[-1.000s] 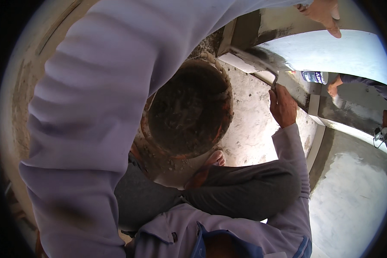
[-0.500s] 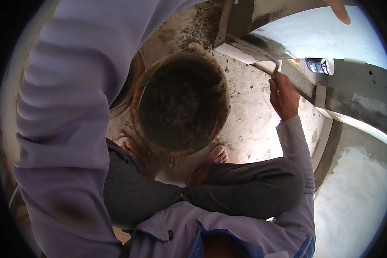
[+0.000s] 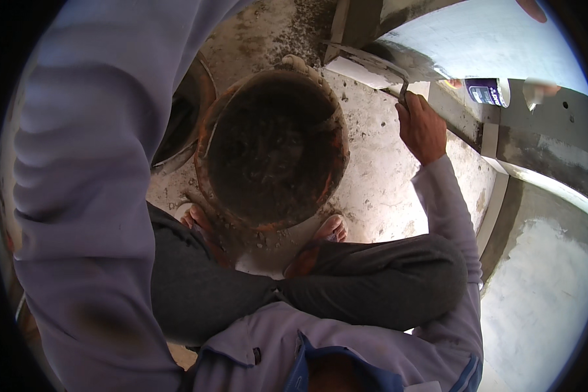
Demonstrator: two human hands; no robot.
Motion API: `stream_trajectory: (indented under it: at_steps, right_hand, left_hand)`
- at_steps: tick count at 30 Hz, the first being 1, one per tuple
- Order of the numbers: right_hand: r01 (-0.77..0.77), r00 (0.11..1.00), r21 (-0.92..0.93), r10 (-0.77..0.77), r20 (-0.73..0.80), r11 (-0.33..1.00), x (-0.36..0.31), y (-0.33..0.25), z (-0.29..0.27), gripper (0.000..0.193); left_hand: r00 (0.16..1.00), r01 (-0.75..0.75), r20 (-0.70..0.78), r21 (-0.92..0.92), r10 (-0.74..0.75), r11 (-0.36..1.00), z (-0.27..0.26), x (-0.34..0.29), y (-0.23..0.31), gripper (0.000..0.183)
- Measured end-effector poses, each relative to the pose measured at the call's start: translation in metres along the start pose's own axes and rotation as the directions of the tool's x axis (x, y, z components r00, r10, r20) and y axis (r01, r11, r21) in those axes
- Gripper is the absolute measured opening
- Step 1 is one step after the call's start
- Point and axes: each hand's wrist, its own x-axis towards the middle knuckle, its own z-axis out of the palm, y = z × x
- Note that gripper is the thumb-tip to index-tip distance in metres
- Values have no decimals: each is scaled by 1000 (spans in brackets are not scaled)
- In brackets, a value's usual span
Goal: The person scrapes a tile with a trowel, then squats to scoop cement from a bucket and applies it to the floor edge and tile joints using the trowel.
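Note:
My right hand (image 3: 423, 129) is closed round the handle of a trowel (image 3: 404, 80) with a bent metal neck. Its thin blade, seen almost edge-on, lies along the foot of a grey, partly plastered wall (image 3: 398, 62). Whether the blade touches the wall I cannot tell. My left arm (image 3: 91, 163) is raised close in front, and its sleeve runs out of the upper edge, so the hand is not seen. In front of my feet stands a worn round bucket (image 3: 204, 163) with dark, wet-looking material inside.
A second dark bucket (image 3: 206, 98) stands left of the first, partly behind my sleeve. A purple and white tub (image 3: 487, 91) is by the wall at right. Near it shows part of a hand (image 3: 547, 90), and a fingertip (image 3: 533, 9) at the top; whose they are, I cannot tell.
My right hand and the trowel have shifted slightly up and left, and more of the blade shows. My left sleeve has moved left. The fingertip at top right has slid up and right.

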Motion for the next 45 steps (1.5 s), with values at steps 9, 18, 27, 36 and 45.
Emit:
stream_trajectory:
  at_steps: [9, 18, 27, 36, 45]
  right_hand:
    - [65, 993, 144, -50, -105, 987, 3, -1, 5, 20]
    - [105, 981, 231, -62, -183, 967, 2, -2, 15, 20]
    - [34, 999, 107, -29, -43, 994, 0, 0, 19, 22]
    - [21, 999, 101, -16, -50, 995, 1, -6, 15, 23]
    - [103, 992, 132, -92, -89, 986, 7, -10, 14, 22]
  left_hand:
    - [1000, -10, 6, -19, 10, 1000, 9, -3, -3, 60]
    - [999, -14, 29, -25, 14, 1000, 16, -3, -4, 60]
    - [999, -12, 46, -20, 13, 1000, 22, -2, -7, 60]
    - [998, -10, 63, -23, 11, 1000, 26, -3, -9, 60]
    - [997, -1, 74, -29, 3, 1000, 31, -6, -12, 61]
